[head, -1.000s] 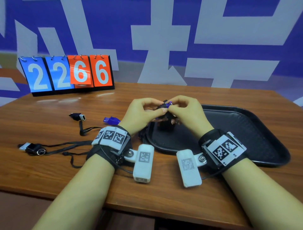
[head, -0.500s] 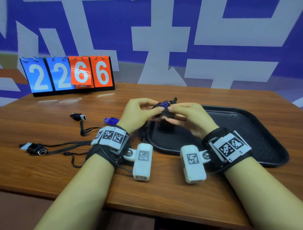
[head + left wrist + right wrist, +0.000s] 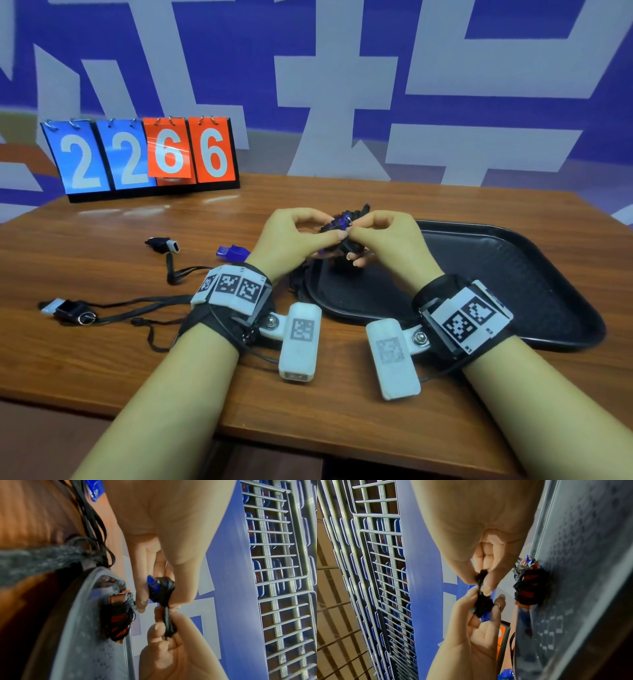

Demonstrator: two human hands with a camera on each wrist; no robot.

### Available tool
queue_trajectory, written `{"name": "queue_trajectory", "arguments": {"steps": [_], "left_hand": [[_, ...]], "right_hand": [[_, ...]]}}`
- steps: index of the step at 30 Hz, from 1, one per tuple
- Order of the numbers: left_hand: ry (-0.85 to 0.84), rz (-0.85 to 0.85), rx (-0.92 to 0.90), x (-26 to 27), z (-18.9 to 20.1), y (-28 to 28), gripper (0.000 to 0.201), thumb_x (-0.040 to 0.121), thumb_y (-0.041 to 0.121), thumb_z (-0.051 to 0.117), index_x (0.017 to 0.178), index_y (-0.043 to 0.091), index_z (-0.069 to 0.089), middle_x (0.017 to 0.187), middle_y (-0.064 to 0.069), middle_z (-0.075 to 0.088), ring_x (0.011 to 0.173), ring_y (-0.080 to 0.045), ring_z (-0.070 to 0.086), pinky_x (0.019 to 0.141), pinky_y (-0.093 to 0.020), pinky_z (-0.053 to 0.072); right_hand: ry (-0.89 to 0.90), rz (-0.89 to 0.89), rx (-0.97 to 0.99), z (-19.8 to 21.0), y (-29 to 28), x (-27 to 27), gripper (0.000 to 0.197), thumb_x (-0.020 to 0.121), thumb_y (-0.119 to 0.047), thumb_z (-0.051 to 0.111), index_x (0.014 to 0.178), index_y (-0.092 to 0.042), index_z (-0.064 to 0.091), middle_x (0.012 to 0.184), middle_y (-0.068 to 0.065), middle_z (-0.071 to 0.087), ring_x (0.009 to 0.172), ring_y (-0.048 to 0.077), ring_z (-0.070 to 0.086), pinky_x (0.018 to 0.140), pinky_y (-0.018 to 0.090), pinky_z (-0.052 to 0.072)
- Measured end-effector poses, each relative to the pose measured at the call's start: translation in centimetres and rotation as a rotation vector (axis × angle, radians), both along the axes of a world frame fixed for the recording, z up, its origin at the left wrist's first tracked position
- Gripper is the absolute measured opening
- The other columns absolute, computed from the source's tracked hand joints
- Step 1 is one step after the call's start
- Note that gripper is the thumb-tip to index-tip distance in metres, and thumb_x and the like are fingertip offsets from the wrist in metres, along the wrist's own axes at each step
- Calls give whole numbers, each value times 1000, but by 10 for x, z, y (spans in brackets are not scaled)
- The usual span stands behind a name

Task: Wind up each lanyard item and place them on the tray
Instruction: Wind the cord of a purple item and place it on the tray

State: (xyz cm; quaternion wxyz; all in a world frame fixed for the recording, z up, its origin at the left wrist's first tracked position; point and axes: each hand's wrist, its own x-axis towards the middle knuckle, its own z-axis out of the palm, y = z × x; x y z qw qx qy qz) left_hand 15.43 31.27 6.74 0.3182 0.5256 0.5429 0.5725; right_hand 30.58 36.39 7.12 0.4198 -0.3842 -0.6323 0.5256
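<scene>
Above the near left corner of the black tray (image 3: 513,274), both hands work on a blue whistle (image 3: 153,586) wrapped in its black cord (image 3: 165,588). My left hand (image 3: 329,233) pinches the wound bundle between thumb and fingers. The thumb and forefinger of my right hand (image 3: 479,582) pinch the cord's loose end (image 3: 481,577), which stands taut off the bundle. An orange item (image 3: 529,589) wound in black cord lies on the tray (image 3: 590,574) just below the hands.
Left of the tray, on the wooden table, lie a blue whistle (image 3: 233,252), a black and white whistle (image 3: 162,245) and another lanyard item (image 3: 66,308), their black cords spread loosely. A flip scoreboard (image 3: 144,157) stands at the back left.
My right hand has shifted round the bundle, taking the cord end with it, and both thumbs now meet at its front. The left hand stays put, and the items on the table have not moved.
</scene>
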Motion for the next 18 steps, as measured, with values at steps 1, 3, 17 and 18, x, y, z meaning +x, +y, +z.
{"name": "queue_trajectory", "arguments": {"steps": [1, 3, 17, 18], "left_hand": [[15, 10, 0, -1, -1, 0, 14, 80, 3, 79, 92, 5, 72, 86, -6, 72, 65, -6, 69, 62, -20, 57], [48, 31, 4, -2, -2, 2, 12, 81, 3, 78, 90, 9, 73, 84, -3, 72, 64, -7, 69, 62, -20, 57], [184, 198, 47, -8, -6, 6, 13, 79, 16, 83, 89, 17, 75, 82, 8, 71, 61, 2, 65, 58, -11, 48], [163, 190, 50, -8, -6, 6, 14, 79, 16, 83, 90, 16, 75, 84, 7, 72, 65, -1, 67, 59, -12, 49]], "right_hand": [[-6, 3, 4, 0, -1, 0, 5, 87, 0, 65, 83, -1, 67, 67, 12, 66, 51, 18, 66, 45, 20, 49], [8, 11, 4, 0, -2, 0, 3, 89, -1, 66, 87, 1, 67, 70, 14, 67, 54, 19, 68, 47, 20, 51], [-97, 130, 92, -1, -4, -8, 25, 102, -11, 48, 114, -7, 70, 82, -4, 63, 57, 5, 57, 68, 29, 60], [-52, 117, 76, -3, -4, -8, 24, 102, -10, 49, 114, -8, 70, 80, -4, 63, 57, 5, 53, 68, 26, 60]]}}
